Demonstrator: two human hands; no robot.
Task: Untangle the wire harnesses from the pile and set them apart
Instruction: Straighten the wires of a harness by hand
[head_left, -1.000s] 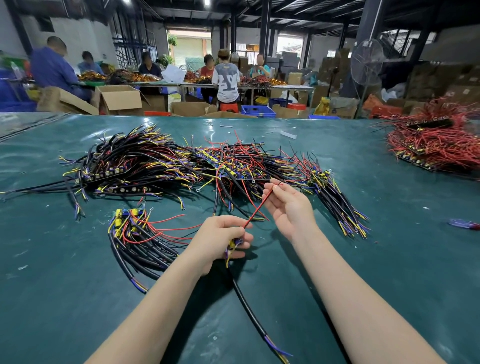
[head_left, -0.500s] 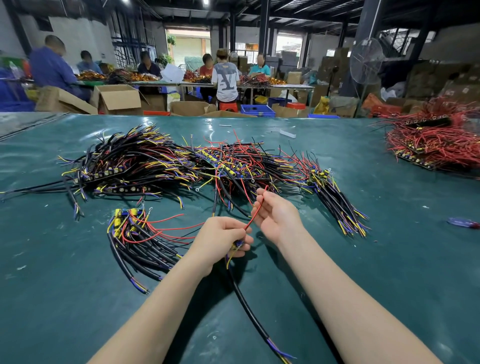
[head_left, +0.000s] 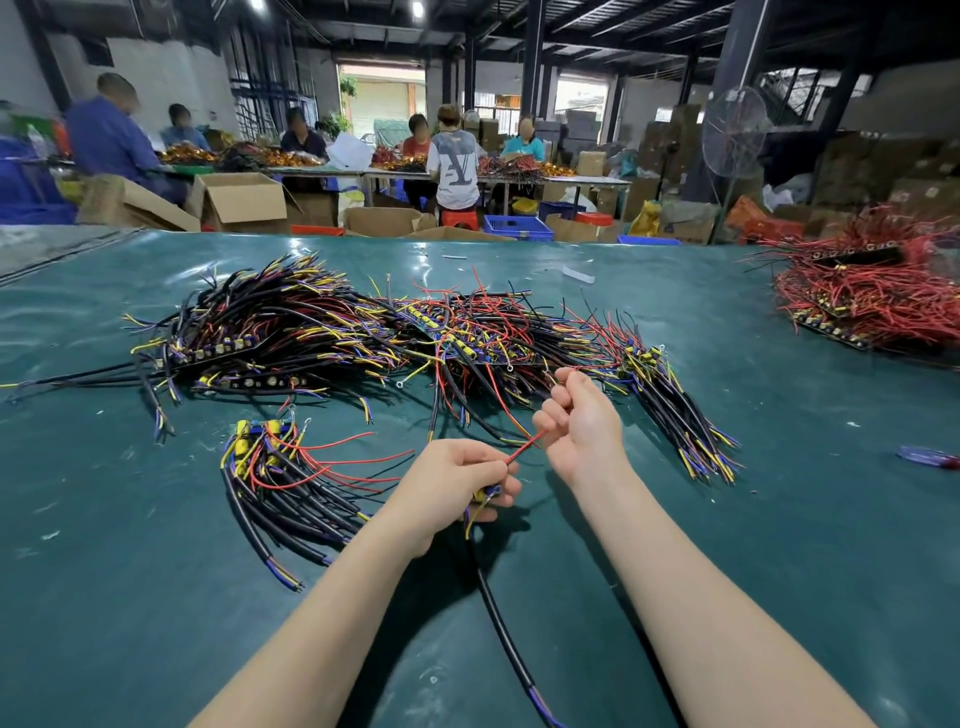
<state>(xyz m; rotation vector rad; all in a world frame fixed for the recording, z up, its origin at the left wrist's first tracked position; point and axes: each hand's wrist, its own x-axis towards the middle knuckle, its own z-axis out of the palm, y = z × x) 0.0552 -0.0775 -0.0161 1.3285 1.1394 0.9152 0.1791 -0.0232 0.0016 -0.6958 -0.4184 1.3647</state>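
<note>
Nearest to us, well on this side of the big tangled pile, a black cable trails over the green table and runs up into the left hand, whose fingers are curled tight round its yellow-and-blue end. From that fist a thin red wire stretches taut toward the pile and into the right hand, which has curled fingers pinching it right at the pile's near edge. So both hands hold one harness just in front of the pile. At the pile's near left lies a small separate bundle — black leads fanned toward us, red loops, yellow parts on top, apart from the main tangle. The pile itself sprawls across mid-table in black, yellow, purple and red. Far to its right sits a heap of red wires. Beyond the pile, people sit at work tables among cardboard boxes — and a standing fan rises behind the pile's right end.
</note>
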